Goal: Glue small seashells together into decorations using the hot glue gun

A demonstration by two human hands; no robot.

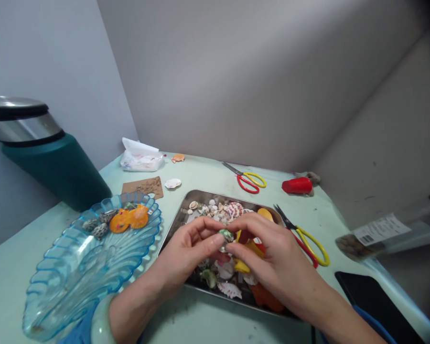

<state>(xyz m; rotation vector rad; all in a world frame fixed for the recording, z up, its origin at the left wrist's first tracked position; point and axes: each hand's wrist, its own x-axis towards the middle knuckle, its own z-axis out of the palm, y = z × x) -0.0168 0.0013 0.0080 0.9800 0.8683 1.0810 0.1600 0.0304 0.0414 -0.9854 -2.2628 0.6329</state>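
My left hand (pixel 186 255) and my right hand (pixel 272 260) meet over a metal tray (pixel 181 212) full of several seashells. Both pinch one small green-and-white shell (pixel 226 235) between fingertips and thumbs. Under the hands lie white, pink-striped, yellow and orange shells, partly hidden by my right hand. A blue shell-shaped glass dish (pixel 82 267) stands to the left of the tray. It holds two orange shells (pixel 129 219) and some dark speckled ones (pixel 99 224) at its far end.
Two pairs of scissors with red and yellow handles lie right of the tray (pixel 308 241) and behind it (pixel 249 180). A red cap (pixel 296 186), a plastic bag (pixel 141 157), a brown card (pixel 145 186), loose shells, a teal bin (pixel 53 162) and a black phone (pixel 372 298) surround the work area.
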